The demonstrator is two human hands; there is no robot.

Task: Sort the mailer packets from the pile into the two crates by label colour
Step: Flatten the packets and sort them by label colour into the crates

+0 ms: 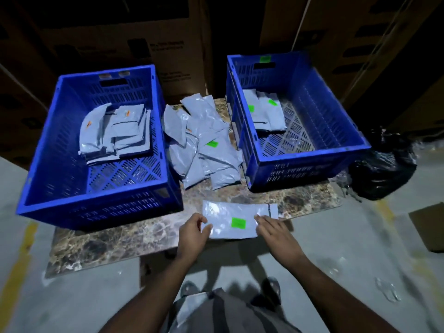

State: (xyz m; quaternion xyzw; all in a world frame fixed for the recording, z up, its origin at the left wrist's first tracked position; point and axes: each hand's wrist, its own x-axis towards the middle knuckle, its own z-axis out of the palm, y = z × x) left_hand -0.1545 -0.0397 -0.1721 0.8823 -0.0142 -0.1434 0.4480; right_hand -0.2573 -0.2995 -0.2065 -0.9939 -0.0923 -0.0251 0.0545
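Holding a flat, glossy grey plastic mailer packet (236,221) by both short ends, a person stands over a brown marbled stone tabletop (120,239). The left hand (192,230) pinches the packet's left edge, thumb on top and fingers curled beneath. The right hand (274,230) lies on the right end with fingers fairly straight; whether its grip is closed on the film I cannot tell. A square bright green label (238,223) sits between the two hands, nearer the right one.

Just beyond the grip lies a loose pile of crinkled grey mailer packets (204,145), overlapping at angles, one showing a green label. Left of the grip and farther back stands a blue slotted plastic crate (48,145) holding a flat stack of grey packets with orange labels (115,131). Right of the grip and farther back stands a second blue slotted plastic crate (336,131), where grey packets with green labels (264,111) lie against its far left corner. A shiny crumpled black plastic bag (382,169) rests on the grey floor beside that crate.
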